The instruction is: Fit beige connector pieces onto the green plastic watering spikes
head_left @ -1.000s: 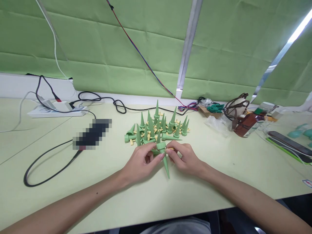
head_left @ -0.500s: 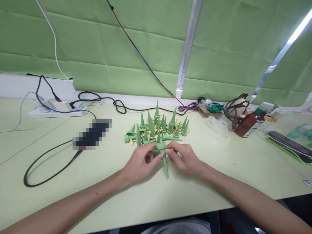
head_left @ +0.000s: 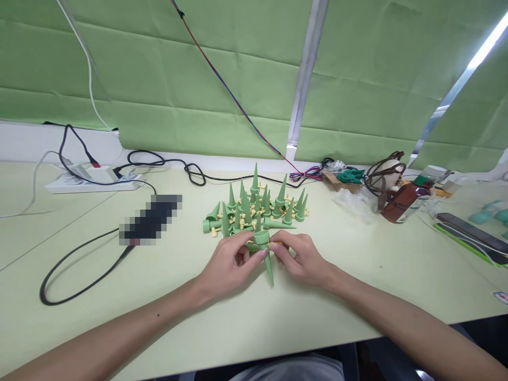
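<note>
Clamping a green spike [head_left: 268, 264] in the fingers of the left hand [head_left: 228, 267], right here over the counter [head_left: 222, 338], with its tip toward the near edge! Pinching a half-hidden yellow peg [head_left: 282, 243] in the fingers of the right hand [head_left: 305, 260], tight beside the spike. Just beyond, on to the pile [head_left: 247, 214] of spikes and pegs, then back past the black cable [head_left: 216, 178] to the green blind [head_left: 218, 116].

Green spikes [head_left: 247, 212] block way ahead; passage rightward over tabletop [head_left: 353, 251].

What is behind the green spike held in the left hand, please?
Behind the green spike, a pile of green and yellow pieces shows; whatever the left hand covers cannot be seen.
</note>
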Demonstrator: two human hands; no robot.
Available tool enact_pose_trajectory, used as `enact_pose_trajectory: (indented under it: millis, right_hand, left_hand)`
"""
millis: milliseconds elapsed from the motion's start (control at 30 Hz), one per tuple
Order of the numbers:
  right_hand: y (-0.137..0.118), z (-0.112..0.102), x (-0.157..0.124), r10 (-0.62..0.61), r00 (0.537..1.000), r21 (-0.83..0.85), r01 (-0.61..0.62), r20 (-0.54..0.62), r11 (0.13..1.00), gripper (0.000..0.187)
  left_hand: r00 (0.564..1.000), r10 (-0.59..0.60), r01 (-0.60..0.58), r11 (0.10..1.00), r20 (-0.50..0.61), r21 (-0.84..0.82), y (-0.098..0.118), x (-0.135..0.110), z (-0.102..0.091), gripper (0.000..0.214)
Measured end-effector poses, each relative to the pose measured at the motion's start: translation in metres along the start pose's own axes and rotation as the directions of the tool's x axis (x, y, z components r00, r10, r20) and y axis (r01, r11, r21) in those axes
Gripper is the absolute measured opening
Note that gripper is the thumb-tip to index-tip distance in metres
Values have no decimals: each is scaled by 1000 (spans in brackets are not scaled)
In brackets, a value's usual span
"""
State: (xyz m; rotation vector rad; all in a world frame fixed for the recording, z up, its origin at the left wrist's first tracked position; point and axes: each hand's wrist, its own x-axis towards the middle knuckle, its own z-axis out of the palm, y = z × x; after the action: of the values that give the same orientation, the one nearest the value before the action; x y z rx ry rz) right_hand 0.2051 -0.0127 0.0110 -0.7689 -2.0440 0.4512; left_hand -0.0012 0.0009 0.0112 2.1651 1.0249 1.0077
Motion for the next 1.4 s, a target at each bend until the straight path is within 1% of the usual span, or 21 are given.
enact_pose_trajectory:
  millis: [200, 567, 967, 1233, 1400]
  right_hand:
    - [1, 0, 1, -7, 1000, 4, 7, -6, 1000, 18]
    - [1, 1, 1, -18, 1000, 9, 18, -17, 1000, 19]
    - [3, 1, 0, 11, 1000, -21, -11, -6, 1000, 25]
    - [2, 0, 0, 42, 999, -31, -42, 18, 999, 29]
    - [1, 1, 1, 43, 999, -47, -42, 18, 998, 30]
  left_hand:
    - [1000, 4, -4, 1000, -7, -8, 1, 0, -1, 25]
    - [992, 88, -89, 996, -95, -15, -3, -2, 2, 22]
    - [977, 168, -169, 986, -133, 9, -4, -2, 2, 19]
    - [980, 172, -172, 985, -99, 13, -3, -3, 2, 16]
    - [988, 146, -146, 989, -55, -10, 0, -3, 1, 15]
